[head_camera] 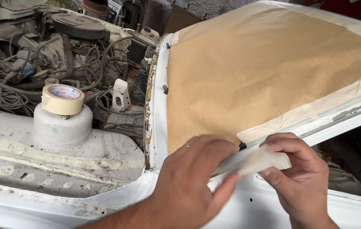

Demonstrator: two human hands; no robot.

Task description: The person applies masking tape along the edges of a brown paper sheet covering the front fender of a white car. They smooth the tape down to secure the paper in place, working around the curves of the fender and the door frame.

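Pinching a short strip of masking tape (262, 160) between my left hand (189, 178) and right hand (297, 178) at lower centre, beside the creased brown paper (265, 72) on the white car body (159, 110), I judge the thin tape could fold onto itself.

Tape roll (63, 99) atop white dome; wiring, engine parts behind.

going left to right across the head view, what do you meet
round cream roll of masking tape on a white dome → small white metal bracket → left hand → torn strip of cream masking tape → right hand
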